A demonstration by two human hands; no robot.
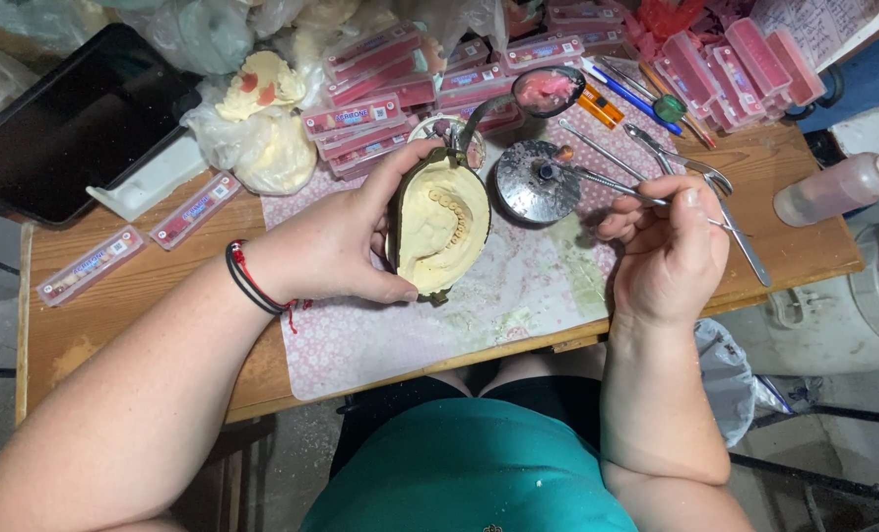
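Left hand (326, 251) clamps the plaster-filled denture flask (441, 229) tilted up, teeth showing; right hand (668, 246) beside it pinches a thin metal instrument (612, 184).

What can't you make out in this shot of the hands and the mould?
Head view only:
- Mould: its back, behind the left hand.
- Metal tool: its grip section, inside the right hand.
- Box labels: too small.
- Bottle: cut off by the right edge.

Bare arms, teal top, wrist cords

The left hand (326, 251) wears black and red cord bracelets (249, 281) at the wrist; the right hand (668, 251) wears nothing. Teal shirt (469, 468), dark shorts (380, 414).
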